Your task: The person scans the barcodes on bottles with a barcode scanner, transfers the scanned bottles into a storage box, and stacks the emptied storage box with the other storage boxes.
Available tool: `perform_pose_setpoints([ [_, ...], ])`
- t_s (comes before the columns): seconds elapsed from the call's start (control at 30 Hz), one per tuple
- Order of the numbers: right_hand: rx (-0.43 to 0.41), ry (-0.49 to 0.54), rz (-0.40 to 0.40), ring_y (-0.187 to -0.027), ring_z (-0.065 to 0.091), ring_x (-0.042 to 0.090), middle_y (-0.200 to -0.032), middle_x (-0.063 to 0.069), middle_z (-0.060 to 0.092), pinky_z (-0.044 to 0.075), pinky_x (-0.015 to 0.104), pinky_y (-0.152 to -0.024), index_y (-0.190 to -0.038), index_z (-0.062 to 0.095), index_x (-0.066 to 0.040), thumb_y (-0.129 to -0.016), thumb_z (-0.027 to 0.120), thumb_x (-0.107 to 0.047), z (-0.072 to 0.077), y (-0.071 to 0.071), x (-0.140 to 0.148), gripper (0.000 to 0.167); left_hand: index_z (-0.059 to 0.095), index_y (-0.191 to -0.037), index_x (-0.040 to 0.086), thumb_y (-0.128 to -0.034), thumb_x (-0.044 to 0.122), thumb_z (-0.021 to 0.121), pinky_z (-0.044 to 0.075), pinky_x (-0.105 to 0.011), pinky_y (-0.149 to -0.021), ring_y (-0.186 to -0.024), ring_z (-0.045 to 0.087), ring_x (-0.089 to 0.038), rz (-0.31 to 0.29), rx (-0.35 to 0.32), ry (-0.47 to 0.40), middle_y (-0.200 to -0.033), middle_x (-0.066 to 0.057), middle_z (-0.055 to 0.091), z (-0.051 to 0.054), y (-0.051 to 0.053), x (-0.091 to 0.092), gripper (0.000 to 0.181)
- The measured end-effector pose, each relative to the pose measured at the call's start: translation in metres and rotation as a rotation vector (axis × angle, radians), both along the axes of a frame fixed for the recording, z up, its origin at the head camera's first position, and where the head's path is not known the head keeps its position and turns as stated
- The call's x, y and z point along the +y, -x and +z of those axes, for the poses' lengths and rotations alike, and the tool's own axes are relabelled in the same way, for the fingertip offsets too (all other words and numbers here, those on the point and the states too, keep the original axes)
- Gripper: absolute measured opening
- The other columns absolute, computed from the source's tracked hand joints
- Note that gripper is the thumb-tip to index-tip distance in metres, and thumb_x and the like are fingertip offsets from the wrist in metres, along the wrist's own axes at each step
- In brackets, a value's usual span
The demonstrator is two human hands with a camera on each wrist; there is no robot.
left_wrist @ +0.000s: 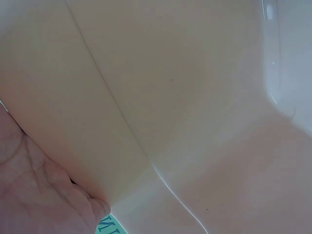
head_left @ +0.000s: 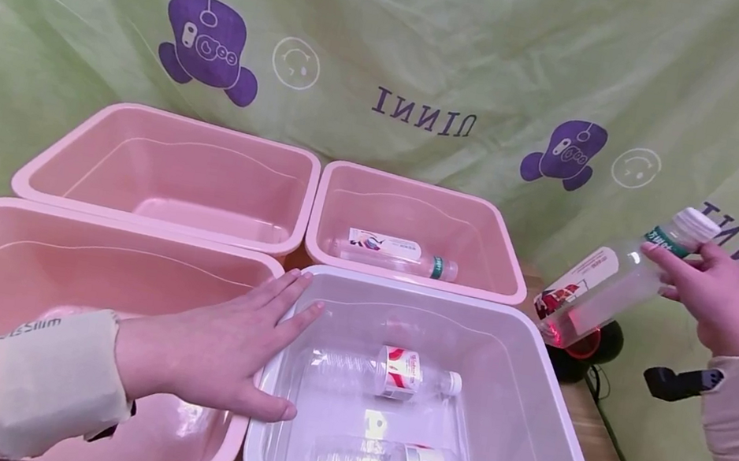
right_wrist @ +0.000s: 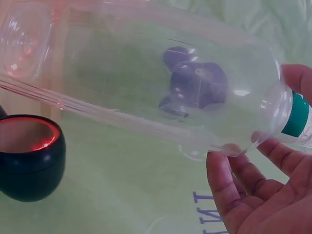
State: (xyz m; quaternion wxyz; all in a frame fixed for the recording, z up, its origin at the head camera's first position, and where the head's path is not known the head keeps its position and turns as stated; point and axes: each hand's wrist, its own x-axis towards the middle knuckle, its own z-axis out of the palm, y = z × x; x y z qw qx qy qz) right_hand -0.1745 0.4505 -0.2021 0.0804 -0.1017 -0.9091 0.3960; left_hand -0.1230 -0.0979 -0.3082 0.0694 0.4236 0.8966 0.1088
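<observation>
My right hand (head_left: 725, 296) grips a clear bottle (head_left: 608, 286) by its neck, just under the white cap, tilted with its base down and left beside the white tub (head_left: 563, 419). In the right wrist view, the thumb and fingertips of the hand (right_wrist: 268, 165) pinch the bottle (right_wrist: 146, 83) near its green neck band. With fingers spread straight, my left hand (head_left: 216, 347) rests on the touching rims of the white tub and the front pink tub (head_left: 83, 227). In the left wrist view, part of the hand (left_wrist: 48, 185) shows against a pink wall.
Two clear bottles (head_left: 401, 375) with red-and-white labels lie in the white tub. Another bottle (head_left: 384, 247) with a green neck band lies in the back right pink tub (head_left: 418, 190). A further pink tub (head_left: 212, 135) stands back left. A dark round object (head_left: 603, 345) sits right of the tubs.
</observation>
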Motion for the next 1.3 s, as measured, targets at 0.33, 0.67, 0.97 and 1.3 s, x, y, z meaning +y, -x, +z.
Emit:
perform_pose_setpoints([
  [0.33,-0.066,-0.098,0.064,-0.083,0.054,-0.003,-0.12,0.006,0.047,0.053,0.017,-0.071,-0.138,0.042,0.001,-0.105,0.058,-0.041,-0.008,0.001,-0.006,0.055,0.028,-0.162,0.002,-0.0898,0.076,0.055,0.019,-0.057,-0.122,-0.156,0.004,-0.042,-0.001,0.013,0.006,-0.168,-0.028,0.009,0.002,0.001,0.0,0.107],
  [0.67,0.131,0.002,-0.138,-0.087,0.052,0.001,-0.108,-0.01,0.05,0.048,0.011,-0.066,-0.114,0.049,-0.036,-0.099,0.068,-0.041,0.011,0.005,-0.023,0.025,0.027,-0.162,0.002,-0.09,0.074,0.057,0.02,-0.056,-0.122,-0.156,0.004,-0.042,-0.006,0.016,-0.002,-0.168,-0.028,0.006,0.003,0.001,0.0,0.107],
  [0.97,0.41,0.654,-0.148,-0.103,0.056,0.01,-0.125,-0.004,0.055,0.053,0.015,-0.07,-0.129,0.053,-0.02,-0.093,0.079,-0.02,0.024,0.021,-0.061,0.045,0.027,-0.162,0.002,-0.0901,0.072,0.059,0.018,-0.056,-0.122,-0.156,0.003,-0.041,-0.004,0.014,-0.003,-0.168,-0.028,0.007,0.003,0.001,0.0,0.106],
  [1.3,0.203,0.785,0.059,-0.101,0.06,0.013,-0.124,0.0,0.056,0.053,0.024,-0.08,-0.127,0.052,-0.017,-0.099,0.072,-0.026,-0.015,0.046,-0.111,0.035,0.027,-0.163,0.003,-0.0896,0.076,0.056,0.019,-0.057,-0.122,-0.156,0.003,-0.041,0.006,-0.007,-0.004,-0.168,-0.027,0.008,0.0,0.0,0.0,0.107],
])
